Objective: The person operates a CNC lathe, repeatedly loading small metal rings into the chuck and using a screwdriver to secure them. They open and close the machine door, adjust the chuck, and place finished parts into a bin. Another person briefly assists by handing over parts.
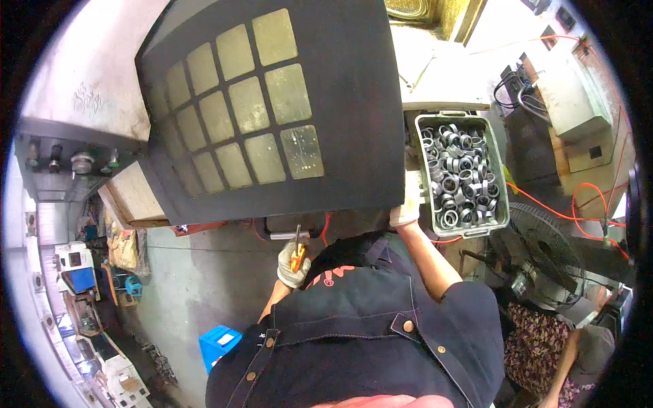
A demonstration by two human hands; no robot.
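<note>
Hands stand well apart, both gloved in pale cloth. The left hand (288,270) is closed around a slim tool with an orange-and-yellow handle (298,256), its thin metal shaft (298,234) pointing up and away from the body, near the lower edge of a large black panel (355,129) with rows of yellowish, rounded-square panes (249,103). The right hand (406,212) is at that panel's lower right corner, just beside a grey-green rectangular plastic crate (469,232) filled with silvery metal rings (462,173); its fingers are partly lost in glare, so I cannot tell whether they grip anything.

To work well here, keep the tool firmly held by its handle, the shaft clear of the other wrist. Fingers look best kept off the panel's edge, where a pinch seems possible. The topmost rings look loose, so careful, single handling should avoid spills.
</note>
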